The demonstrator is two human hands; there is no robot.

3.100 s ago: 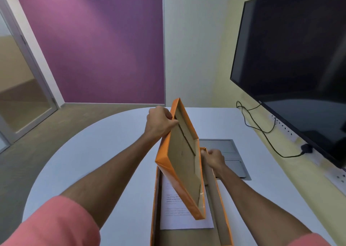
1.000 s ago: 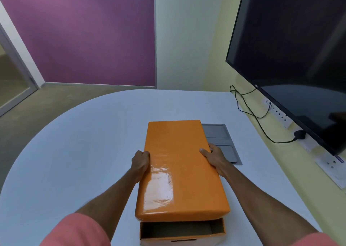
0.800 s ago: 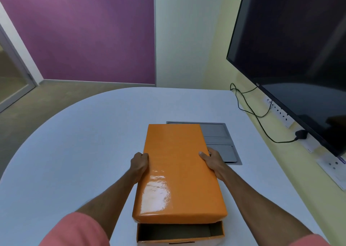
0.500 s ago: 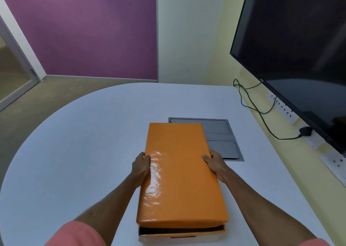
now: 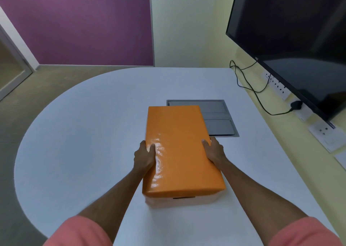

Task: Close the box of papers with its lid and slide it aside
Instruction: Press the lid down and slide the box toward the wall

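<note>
A glossy orange lid point(image 5: 179, 148) lies flat over the box, covering its whole top. Only a pale strip of the box's front wall point(image 5: 179, 201) shows below the lid's near edge. The papers inside are hidden. My left hand point(image 5: 145, 157) grips the lid's left long edge, thumb on top. My right hand point(image 5: 213, 150) grips the right long edge, thumb on top as well. The box rests on the white rounded table point(image 5: 89, 137), in front of me.
A grey flush panel point(image 5: 219, 122) is set into the table just behind and right of the box. A large dark screen point(image 5: 292, 40) hangs on the right wall, with a black cable point(image 5: 250, 88) and wall sockets point(image 5: 322, 129) below it.
The lid, first held up tilted, came down over the box. In the last second it slid toward me until the open gap at the box's near end closed.
</note>
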